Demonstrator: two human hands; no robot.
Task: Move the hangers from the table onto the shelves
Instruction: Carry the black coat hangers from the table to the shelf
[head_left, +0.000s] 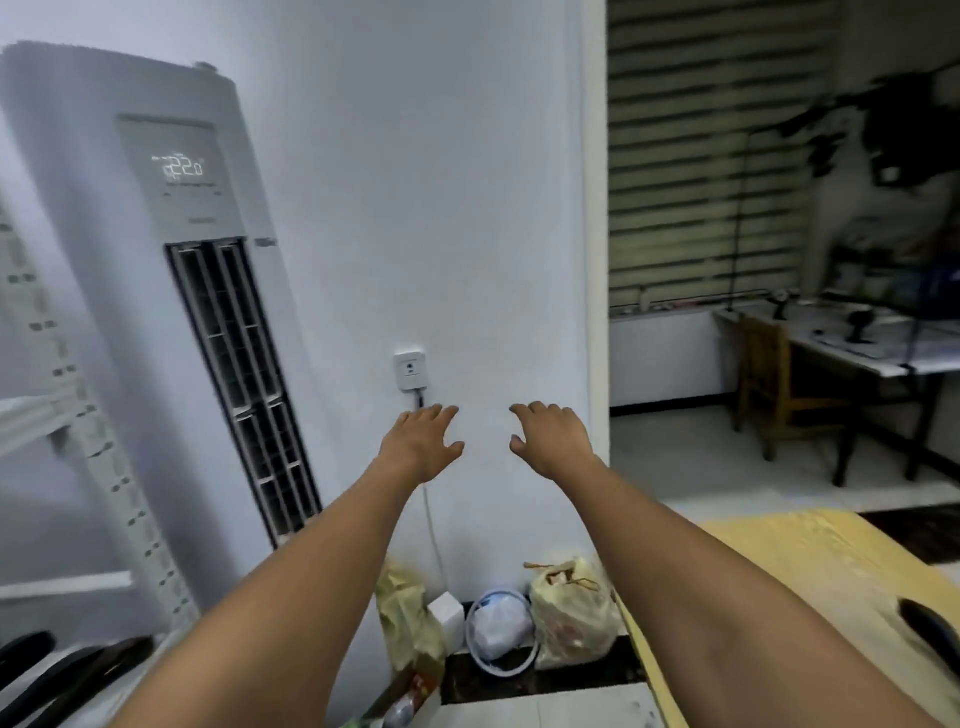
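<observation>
Dark, curved hangers (88, 670) blurred at lower left; left grip (418, 444) and right grip (556, 441) both spread, empty.

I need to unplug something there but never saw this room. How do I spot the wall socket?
Find the tall white floor-standing air conditioner showing 22. On the white wall to its right, just above the left hand, sits the wall socket. The only fixture there: a small white square trailing a cable.

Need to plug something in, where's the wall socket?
Head view, centre: wall socket on the white wall, right of the air conditioner, above the left hand.
</observation>
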